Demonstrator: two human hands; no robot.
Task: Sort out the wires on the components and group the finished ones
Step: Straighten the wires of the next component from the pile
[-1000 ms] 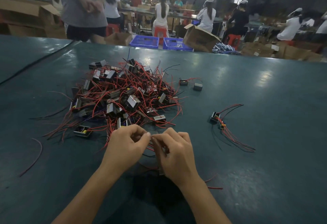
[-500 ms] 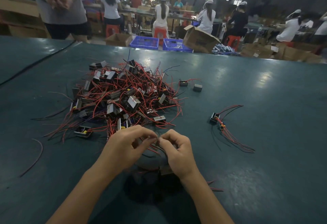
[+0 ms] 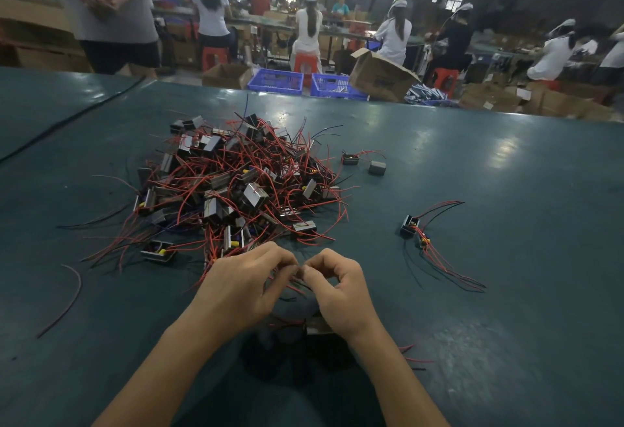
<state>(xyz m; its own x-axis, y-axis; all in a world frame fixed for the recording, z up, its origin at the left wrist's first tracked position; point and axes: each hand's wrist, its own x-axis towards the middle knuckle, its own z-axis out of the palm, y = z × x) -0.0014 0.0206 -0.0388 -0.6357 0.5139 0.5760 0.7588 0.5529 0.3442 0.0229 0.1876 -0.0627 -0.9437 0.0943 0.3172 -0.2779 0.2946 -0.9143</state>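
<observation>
Head view. Noted left hand (image 3: 243, 286) and right hand (image 3: 341, 295) close to the near edge of the table (image 3: 506, 190), fingertips met, each grip closed to a pinch on the thin red wires (image 3: 297, 286) of one component (image 3: 317, 328) lying under the right palm. Versus a second ago: pinch drawn tighter, component body now exposed. Judged straightening under way, not done. Tangled pile (image 3: 236, 190) at table centre and finished group (image 3: 413, 227) toward right edge unmoved. Beyond far edge: blue crates (image 3: 275, 80), contents too small to tell; open cardboard box (image 3: 378, 77), contents hidden.
</observation>
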